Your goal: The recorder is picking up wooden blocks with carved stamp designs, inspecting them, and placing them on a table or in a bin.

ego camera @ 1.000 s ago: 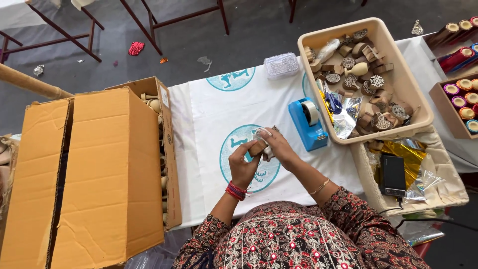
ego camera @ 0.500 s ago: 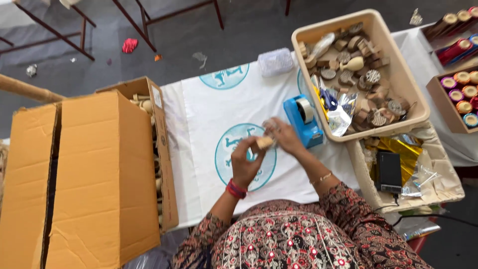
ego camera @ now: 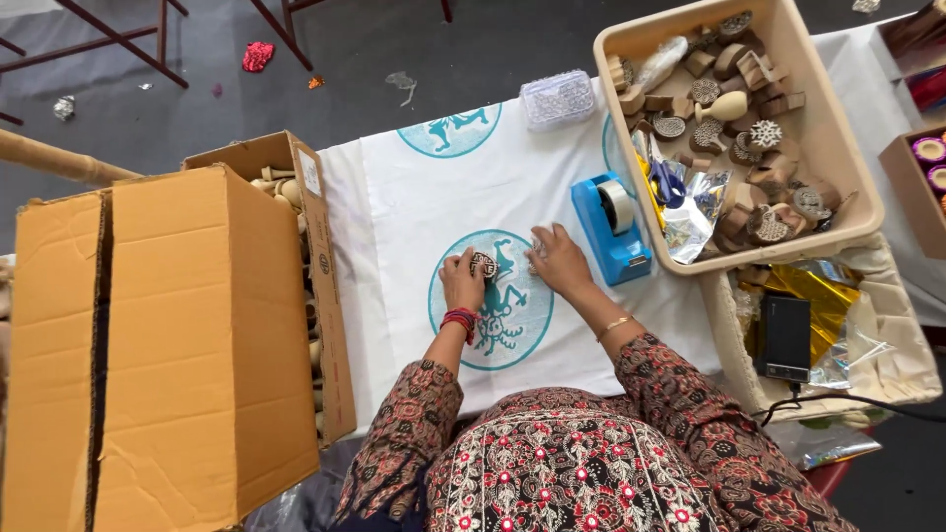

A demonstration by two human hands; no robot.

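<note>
A: Holding what, at centre?
B: Left hand (ego camera: 461, 284) fingers clamped on a carved wooden stamp (ego camera: 483, 264), over the teal print (ego camera: 493, 300); right hand (ego camera: 558, 262) fingers together, flat on white cloth (ego camera: 414, 212).
A: Technique?
B: Probably keep cloth taut; tape dispenser (ego camera: 613, 229) at two o'clock.

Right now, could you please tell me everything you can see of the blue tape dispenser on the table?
The blue tape dispenser is a chunky desk model that looks like plastic, standing upright on the white cloth. A roll of pale tape sits in its cradle at the far end, and the cutter end points toward the person. It stands beside the beige tray, close against its near corner. The right hand lies just left of it, not touching.
</note>
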